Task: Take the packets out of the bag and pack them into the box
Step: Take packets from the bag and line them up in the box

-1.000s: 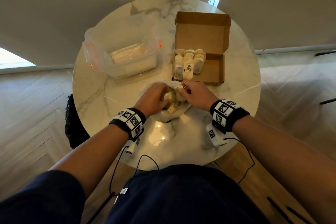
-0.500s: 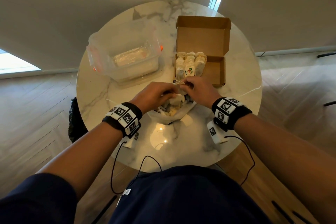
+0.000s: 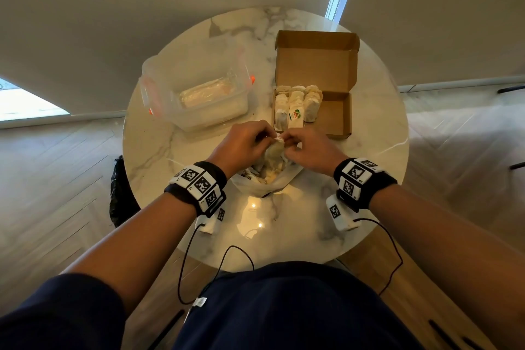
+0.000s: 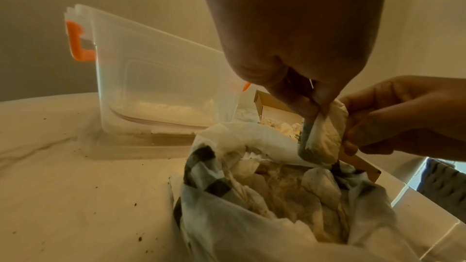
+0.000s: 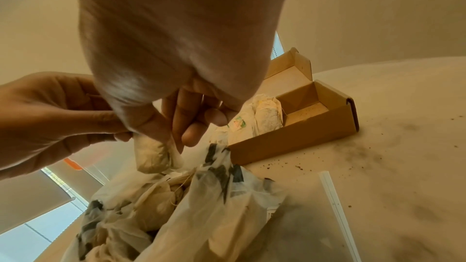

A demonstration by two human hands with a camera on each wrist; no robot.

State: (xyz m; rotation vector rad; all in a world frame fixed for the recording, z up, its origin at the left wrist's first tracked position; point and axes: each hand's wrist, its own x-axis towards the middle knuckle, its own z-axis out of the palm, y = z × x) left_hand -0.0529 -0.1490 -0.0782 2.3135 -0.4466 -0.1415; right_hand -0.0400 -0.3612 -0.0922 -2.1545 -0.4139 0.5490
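Both hands hold one pale tea-bag-like packet (image 3: pixel 275 150) just above the open mouth of the white plastic bag (image 3: pixel 265 183), which lies near me on the table with several more packets inside. My left hand (image 3: pixel 265 136) pinches the packet's (image 4: pixel 324 138) top from the left. From the right, my right hand (image 3: pixel 287 140) pinches the same packet (image 5: pixel 153 156). The brown cardboard box (image 3: pixel 336 115) stands open just beyond the hands, lid up. Several packets (image 3: pixel 297 105) fill its left part; its right part is bare.
A clear plastic container (image 3: pixel 196 91) with orange clips stands at the back left, something pale inside. The round marble table (image 3: pixel 375 179) shows dark crumbs (image 5: pixel 353 156) right of the bag. A white strip (image 5: pixel 336 206) lies there. A black object (image 3: pixel 122 193) sits on the floor left.
Both hands have come up out of the bag's mouth, lifting one packet a little toward the box. The box and the container have not moved.
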